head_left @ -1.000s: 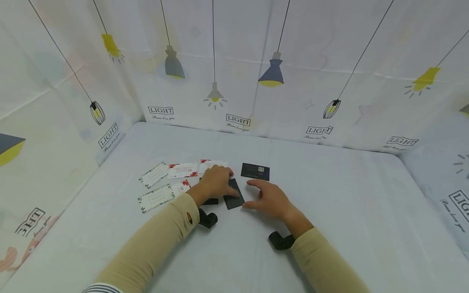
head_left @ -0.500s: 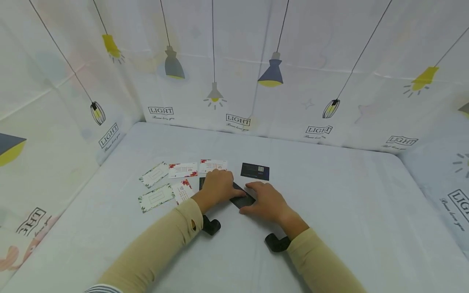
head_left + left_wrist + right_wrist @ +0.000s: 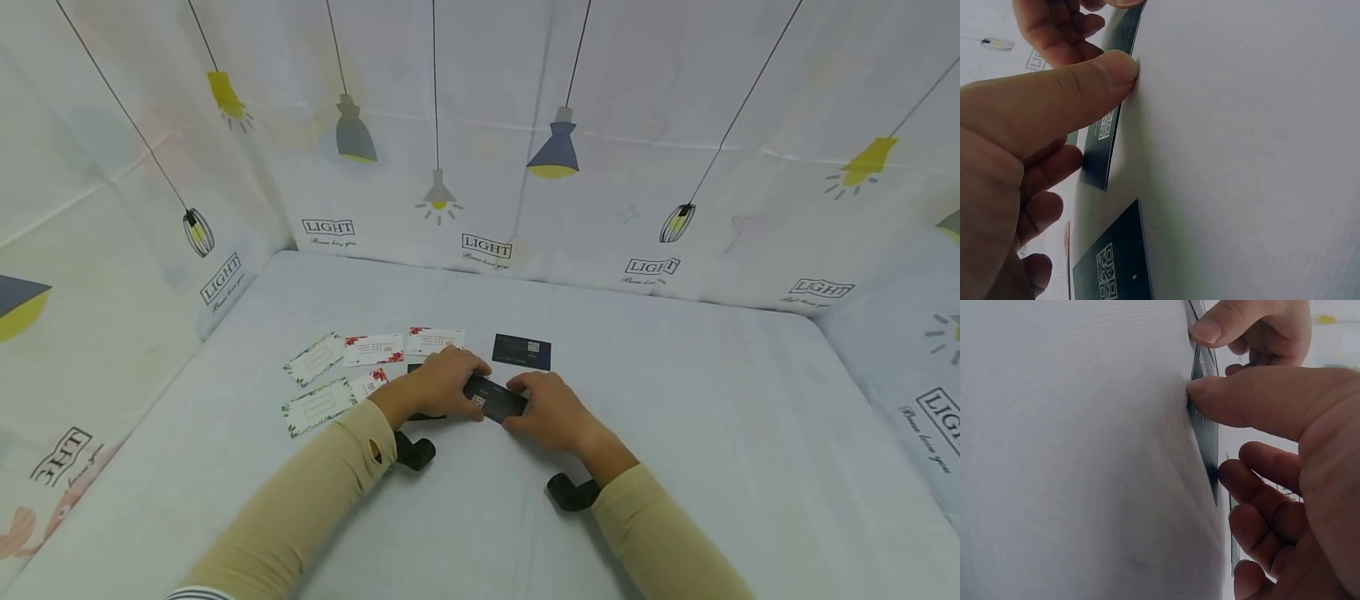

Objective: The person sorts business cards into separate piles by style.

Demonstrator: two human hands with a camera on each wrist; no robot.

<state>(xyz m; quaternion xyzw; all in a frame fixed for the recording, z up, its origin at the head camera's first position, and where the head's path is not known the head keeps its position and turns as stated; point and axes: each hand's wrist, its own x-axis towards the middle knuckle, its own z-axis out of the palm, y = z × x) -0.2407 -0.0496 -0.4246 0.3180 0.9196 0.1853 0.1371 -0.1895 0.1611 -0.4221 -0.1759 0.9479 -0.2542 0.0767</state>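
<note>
A black business card [image 3: 495, 398] with white print and a QR code lies between my two hands in the head view. My left hand [image 3: 442, 383] pinches its left end, thumb on the near long edge and fingers on the far edge. At the other end, my right hand [image 3: 552, 412] holds the card between thumb and fingers. In the left wrist view the left thumb [image 3: 1100, 75] presses the edge of that card. Another black card [image 3: 1116, 262] lies close by on the cloth, mostly covered by the left hand in the head view.
Left of the hands lie white cards with red flowers, one of them a flowered card [image 3: 373, 349], and two leaf-bordered cards, including a green-edged card [image 3: 319, 406]. A further black card [image 3: 522, 352] lies beyond the right hand. The white cloth [image 3: 712, 433] covers the table up to a printed curtain.
The held card has turned from nearly upright in the head view to lying crosswise, and its QR code now shows. My right hand has closed onto its right end.
</note>
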